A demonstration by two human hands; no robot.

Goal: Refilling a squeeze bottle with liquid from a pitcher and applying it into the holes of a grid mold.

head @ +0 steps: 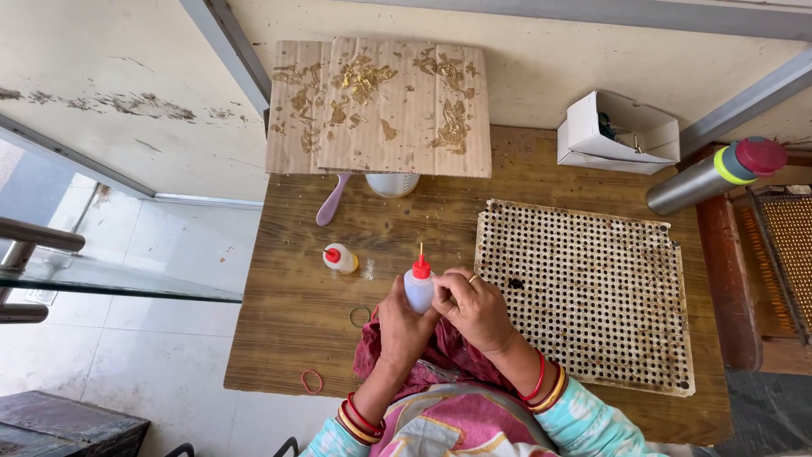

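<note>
- Nearest to me were the bangled wrists and a bundle of pink cloth (pixel 440 351) in my lap, at the table's near edge.
- Left hand (pixel 404 326) was wrapped around the lower body of the small squeeze bottle (pixel 419 288), fingers clenched on it from the 8 o'clock side.
- Right hand (pixel 478 309) met the same bottle from its 3 o'clock side, fingertips pressed to its upper body just below the red nozzle cap; a ring showed on one finger.
- That bottle stood upright between both hands, over the wooden table (pixel 288 313), its thin tip pointing to 12 o'clock.
- At 10 o'clock from the bottle stood a second small bottle (pixel 341 258) with a red cap, apart from my hands.
- Just at 9 o'clock from my left hand lay a small ring-shaped band (pixel 360 316); a red rubber band (pixel 312 381) lay at 7 o'clock near the table's edge.
- At 12 o'clock, stained cardboard sheets (pixel 381 106) stood against the wall, with a pink handle (pixel 331 200) and a white cup (pixel 392 184) below them.
- At 3 o'clock from my right hand lay a perforated board (pixel 592 296), touching my right wrist area.
- Further off at 1 o'clock sat a white box (pixel 613 135) and a steel flask (pixel 715 173) lying tilted.
</note>
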